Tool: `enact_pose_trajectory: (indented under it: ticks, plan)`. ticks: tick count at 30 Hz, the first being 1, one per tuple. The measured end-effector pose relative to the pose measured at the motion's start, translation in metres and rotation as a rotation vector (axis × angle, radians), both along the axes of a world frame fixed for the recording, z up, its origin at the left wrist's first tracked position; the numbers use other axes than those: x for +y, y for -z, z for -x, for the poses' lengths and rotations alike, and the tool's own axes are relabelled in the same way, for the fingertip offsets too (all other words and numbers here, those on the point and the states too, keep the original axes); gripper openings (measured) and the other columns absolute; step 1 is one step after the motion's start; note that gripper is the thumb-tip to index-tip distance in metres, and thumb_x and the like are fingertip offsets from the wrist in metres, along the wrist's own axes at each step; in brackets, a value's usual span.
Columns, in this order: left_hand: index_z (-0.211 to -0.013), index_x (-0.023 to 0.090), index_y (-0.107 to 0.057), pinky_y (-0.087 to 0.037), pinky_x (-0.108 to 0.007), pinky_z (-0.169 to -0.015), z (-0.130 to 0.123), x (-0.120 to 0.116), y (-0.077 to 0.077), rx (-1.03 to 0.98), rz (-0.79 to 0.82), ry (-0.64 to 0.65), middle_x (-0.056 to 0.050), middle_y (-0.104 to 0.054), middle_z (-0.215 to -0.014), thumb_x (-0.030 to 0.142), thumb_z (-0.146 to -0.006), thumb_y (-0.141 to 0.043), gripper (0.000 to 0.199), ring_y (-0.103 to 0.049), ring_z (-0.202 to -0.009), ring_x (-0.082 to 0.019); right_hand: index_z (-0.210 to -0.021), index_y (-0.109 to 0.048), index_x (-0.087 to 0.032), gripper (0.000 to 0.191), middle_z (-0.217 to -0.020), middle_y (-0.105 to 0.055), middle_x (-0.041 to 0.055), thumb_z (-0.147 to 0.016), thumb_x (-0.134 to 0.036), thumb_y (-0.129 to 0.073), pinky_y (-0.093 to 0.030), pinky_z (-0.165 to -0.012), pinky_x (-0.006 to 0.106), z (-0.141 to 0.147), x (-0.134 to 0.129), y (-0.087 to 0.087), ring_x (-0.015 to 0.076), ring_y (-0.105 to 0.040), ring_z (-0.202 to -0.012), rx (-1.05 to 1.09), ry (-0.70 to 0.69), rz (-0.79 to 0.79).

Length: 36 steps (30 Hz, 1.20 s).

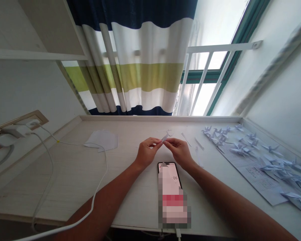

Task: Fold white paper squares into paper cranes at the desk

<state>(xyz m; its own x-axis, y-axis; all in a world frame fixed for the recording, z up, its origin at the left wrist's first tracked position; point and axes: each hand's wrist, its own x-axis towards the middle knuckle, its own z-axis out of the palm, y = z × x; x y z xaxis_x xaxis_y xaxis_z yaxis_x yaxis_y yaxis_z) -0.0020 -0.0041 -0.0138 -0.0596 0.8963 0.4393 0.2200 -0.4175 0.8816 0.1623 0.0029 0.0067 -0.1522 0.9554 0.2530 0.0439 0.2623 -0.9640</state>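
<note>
Both hands meet above the middle of the white desk, pinching one small folded white paper [165, 137] between them. My left hand [148, 150] grips its left side with thumb and fingers closed. From the right, my right hand [178, 150] holds the same paper, its fingers also pinched. Narrow paper scraps [199, 143] lie just right of the hands, and thin curled bits rest behind them. A phone [171, 187] with a lit, partly blurred screen lies below the hands.
Several folded paper cranes [243, 147] cover a printed sheet [256, 177] at the right. White paper sheets [105, 140] lie at the left. A white cable [107, 164] crosses the desk's left side from wall plugs [14, 130]. The desk has a raised back edge [160, 118].
</note>
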Motion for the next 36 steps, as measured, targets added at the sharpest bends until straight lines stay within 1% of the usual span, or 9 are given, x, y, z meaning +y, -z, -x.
enact_pose_trajectory:
  ticks: [6, 11, 16, 20, 22, 25, 29, 32, 36]
  plan:
    - [-0.101, 0.019, -0.076, -0.060, -0.036, -0.080, -0.0023, -0.0006, -0.0017, -0.095, 0.099, -0.030, -0.008, -0.078, -0.096, 0.038, -0.081, -0.077, 0.027, -0.073, -0.088, -0.021, -0.088, -0.078, -0.021, 0.029, -0.095, -0.079, 0.0086, -0.079, -0.048, -0.079, -0.057, -0.089, 0.044, 0.0018, -0.0009, 0.0008, 0.0274, -0.073, -0.091, 0.024, 0.032, -0.002]
    - [-0.092, 0.020, -0.080, -0.059, -0.033, -0.079, -0.0036, 0.0022, 0.0017, -0.096, 0.077, 0.020, -0.009, -0.076, -0.102, 0.039, -0.084, -0.074, 0.022, -0.071, -0.095, -0.022, -0.089, -0.079, -0.020, 0.027, -0.096, -0.079, 0.0087, -0.081, -0.046, -0.077, -0.057, -0.089, 0.045, 0.0025, -0.0044, -0.0012, 0.0277, -0.072, -0.091, -0.013, 0.046, -0.008]
    - [-0.093, 0.021, -0.080, -0.059, -0.032, -0.078, -0.0041, 0.0035, 0.0022, -0.146, 0.091, 0.054, -0.009, -0.075, -0.103, 0.041, -0.085, -0.073, 0.023, -0.071, -0.096, -0.021, -0.090, -0.078, -0.021, 0.026, -0.099, -0.079, 0.0086, -0.082, -0.046, -0.076, -0.057, -0.089, 0.045, 0.0054, -0.0040, -0.0001, 0.0273, -0.072, -0.092, 0.010, 0.037, -0.050]
    - [-0.099, 0.018, -0.078, -0.059, -0.033, -0.080, -0.0050, 0.0036, 0.0009, -0.232, 0.137, 0.016, -0.008, -0.076, -0.094, 0.040, -0.080, -0.077, 0.029, -0.072, -0.086, -0.019, -0.091, -0.078, -0.020, 0.030, -0.097, -0.079, 0.0102, -0.081, -0.048, -0.076, -0.058, -0.086, 0.044, 0.0050, -0.0022, 0.0022, 0.0267, -0.073, -0.088, 0.016, 0.075, -0.037]
    - [-0.094, 0.017, -0.076, -0.059, -0.033, -0.078, -0.0052, 0.0038, 0.0007, -0.258, 0.142, 0.001, -0.007, -0.076, -0.088, 0.039, -0.079, -0.079, 0.027, -0.071, -0.080, -0.018, -0.091, -0.077, -0.019, 0.032, -0.095, -0.078, 0.0104, -0.082, -0.050, -0.075, -0.058, -0.086, 0.044, 0.0044, -0.0020, 0.0024, 0.0263, -0.073, -0.087, 0.021, 0.077, -0.032]
    - [-0.086, 0.016, -0.076, -0.058, -0.033, -0.078, -0.0051, 0.0034, 0.0005, -0.221, 0.133, 0.005, -0.007, -0.076, -0.088, 0.040, -0.081, -0.076, 0.024, -0.071, -0.082, -0.019, -0.092, -0.076, -0.020, 0.032, -0.097, -0.078, 0.0106, -0.083, -0.050, -0.074, -0.058, -0.087, 0.043, 0.0045, -0.0028, 0.0018, 0.0262, -0.073, -0.089, 0.015, 0.067, -0.021]
    - [-0.088, 0.017, -0.075, -0.057, -0.033, -0.082, -0.0055, 0.0016, 0.0007, -0.143, 0.113, 0.009, -0.008, -0.075, -0.095, 0.040, -0.084, -0.073, 0.023, -0.070, -0.089, -0.020, -0.093, -0.075, -0.019, 0.030, -0.099, -0.077, 0.0112, -0.083, -0.048, -0.075, -0.057, -0.089, 0.044, 0.0069, -0.0036, 0.0028, 0.0270, -0.072, -0.093, 0.018, 0.056, -0.021]
    - [-0.087, 0.017, -0.073, -0.056, -0.033, -0.081, -0.0066, 0.0010, 0.0017, -0.111, 0.094, -0.002, -0.007, -0.073, -0.092, 0.040, -0.086, -0.071, 0.024, -0.068, -0.085, -0.018, -0.091, -0.074, -0.019, 0.030, -0.097, -0.077, 0.0102, -0.080, -0.047, -0.077, -0.057, -0.090, 0.044, 0.0092, -0.0028, 0.0056, 0.0269, -0.071, -0.094, 0.010, 0.068, -0.049]
    - [-0.086, 0.017, -0.070, -0.055, -0.031, -0.080, -0.0079, 0.0022, 0.0035, -0.130, 0.083, -0.040, -0.006, -0.072, -0.088, 0.039, -0.086, -0.070, 0.022, -0.067, -0.082, -0.017, -0.090, -0.073, -0.020, 0.030, -0.094, -0.076, 0.0092, -0.079, -0.047, -0.079, -0.057, -0.090, 0.044, 0.0099, -0.0021, 0.0082, 0.0255, -0.071, -0.090, 0.014, 0.088, -0.065]
